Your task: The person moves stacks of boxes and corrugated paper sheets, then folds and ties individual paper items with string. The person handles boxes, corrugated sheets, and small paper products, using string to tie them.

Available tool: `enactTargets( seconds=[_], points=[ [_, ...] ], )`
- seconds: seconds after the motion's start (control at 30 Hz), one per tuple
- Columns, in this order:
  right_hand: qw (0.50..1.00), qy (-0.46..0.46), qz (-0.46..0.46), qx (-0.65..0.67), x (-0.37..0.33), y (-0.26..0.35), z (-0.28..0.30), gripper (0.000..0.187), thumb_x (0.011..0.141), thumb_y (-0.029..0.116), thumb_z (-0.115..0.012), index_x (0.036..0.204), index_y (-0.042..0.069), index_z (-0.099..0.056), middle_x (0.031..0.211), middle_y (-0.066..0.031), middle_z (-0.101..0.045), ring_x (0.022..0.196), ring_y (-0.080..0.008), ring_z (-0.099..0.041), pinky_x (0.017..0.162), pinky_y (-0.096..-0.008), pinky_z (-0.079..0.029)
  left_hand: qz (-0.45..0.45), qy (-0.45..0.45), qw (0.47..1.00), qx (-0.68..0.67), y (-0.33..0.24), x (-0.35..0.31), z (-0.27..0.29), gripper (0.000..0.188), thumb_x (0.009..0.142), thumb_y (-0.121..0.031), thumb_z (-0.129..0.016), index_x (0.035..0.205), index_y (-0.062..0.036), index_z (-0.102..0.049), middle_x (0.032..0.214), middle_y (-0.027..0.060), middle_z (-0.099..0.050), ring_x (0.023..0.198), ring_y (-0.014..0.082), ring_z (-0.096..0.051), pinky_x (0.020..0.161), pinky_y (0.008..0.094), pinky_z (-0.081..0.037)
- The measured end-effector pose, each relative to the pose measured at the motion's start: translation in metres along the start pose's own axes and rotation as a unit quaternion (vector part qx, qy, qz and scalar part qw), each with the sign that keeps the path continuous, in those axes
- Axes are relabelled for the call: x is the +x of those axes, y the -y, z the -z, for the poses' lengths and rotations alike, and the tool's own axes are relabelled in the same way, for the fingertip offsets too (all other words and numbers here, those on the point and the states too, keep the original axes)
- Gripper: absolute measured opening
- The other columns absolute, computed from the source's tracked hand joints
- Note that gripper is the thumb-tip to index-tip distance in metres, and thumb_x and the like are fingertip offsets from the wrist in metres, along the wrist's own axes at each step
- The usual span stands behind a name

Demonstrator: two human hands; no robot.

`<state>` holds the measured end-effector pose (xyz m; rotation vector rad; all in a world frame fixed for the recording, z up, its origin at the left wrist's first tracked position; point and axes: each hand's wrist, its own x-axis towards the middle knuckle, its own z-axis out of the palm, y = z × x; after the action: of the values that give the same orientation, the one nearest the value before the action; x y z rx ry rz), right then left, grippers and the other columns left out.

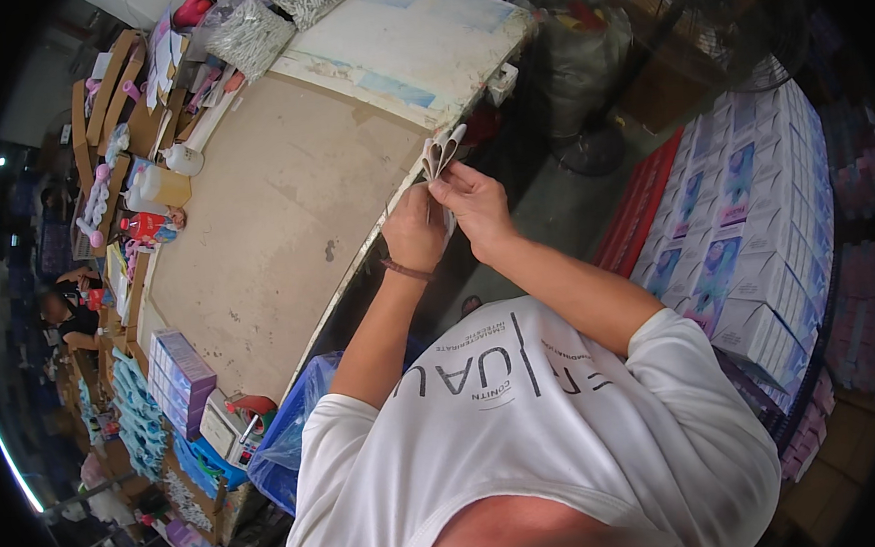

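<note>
Both hands meet at the table's right edge, around a few folded white paper sheets (439, 155) whose looped folds fan out at the top. My left hand (415, 229) is closed around the lower part of the sheets, and a dark bracelet circles that wrist. My right hand (477, 205) pinches the sheets from the right with thumb and fingers. The part inside the left fist is hidden. Beneath and to the left of the hands lies the brown tabletop (283, 198).
Stacked white-and-purple boxes (730, 215) stand at right beside a red slatted base (638, 201). A blue lined bin (292, 433) sits near my left arm. Along the table's left are a red-labelled bottle (149, 227), a purple box (181, 379) and light-blue parts (137, 412). Another person (77, 311) is far left.
</note>
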<state>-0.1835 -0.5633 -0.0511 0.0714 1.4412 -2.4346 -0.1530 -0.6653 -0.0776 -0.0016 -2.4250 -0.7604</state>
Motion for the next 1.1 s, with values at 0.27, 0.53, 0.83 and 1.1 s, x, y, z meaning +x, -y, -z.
enactTargets(
  seconds=[0.27, 0.53, 0.83, 1.1],
  points=[
    [0.973, -0.054, 0.047, -0.221, 0.015, -0.005, 0.021, 0.013, 0.085, 0.01, -0.066, 0.081, -0.003, -0.065, 0.071, -0.0023, -0.063, 0.061, -0.0066, -0.053, 0.056, -0.0208, -0.044, -0.005, 0.067, 0.996, 0.065, 0.003, 0.001, -0.001, 0.011, 0.08, -0.014, -0.062, 0.09, -0.0092, -0.058, 0.08, 0.0125, -0.061, 0.069, 0.0344, -0.061, 0.057, 0.0433, -0.049],
    [0.958, 0.084, 0.24, -0.133, 0.014, 0.052, 0.034, 0.012, 0.096, 0.011, -0.048, 0.091, 0.001, -0.05, 0.094, -0.0088, -0.064, 0.082, -0.0126, -0.059, 0.078, -0.0278, -0.049, 0.116, 0.098, 0.986, -0.063, 0.042, 0.012, 0.0, 0.015, 0.082, -0.012, -0.063, 0.094, -0.0028, -0.063, 0.078, 0.0157, -0.063, 0.067, 0.0236, -0.062, 0.06, 0.033, -0.048],
    [0.992, 0.074, 0.084, -0.062, 0.008, 0.087, 0.057, 0.012, 0.094, 0.011, -0.052, 0.084, 0.003, -0.052, 0.07, -0.0052, -0.054, 0.055, -0.0088, -0.049, 0.052, -0.0226, -0.043, 0.343, 0.014, 0.888, -0.305, 0.057, 0.034, 0.028, 0.022, 0.08, -0.01, -0.066, 0.092, 0.0082, -0.064, 0.084, 0.0072, -0.064, 0.073, 0.0112, -0.058, 0.065, 0.0233, -0.046],
    [0.956, 0.07, -0.115, -0.26, 0.015, 0.031, 0.032, 0.016, 0.088, 0.015, -0.06, 0.086, -0.001, -0.062, 0.073, -0.0039, -0.061, 0.056, -0.0084, -0.054, 0.047, -0.0224, -0.043, 0.22, -0.034, 0.946, -0.235, 0.006, 0.029, 0.014, 0.017, 0.08, -0.01, -0.066, 0.09, 0.0031, -0.065, 0.076, 0.0124, -0.067, 0.066, 0.0152, -0.063, 0.063, 0.0279, -0.049]
  ],
)
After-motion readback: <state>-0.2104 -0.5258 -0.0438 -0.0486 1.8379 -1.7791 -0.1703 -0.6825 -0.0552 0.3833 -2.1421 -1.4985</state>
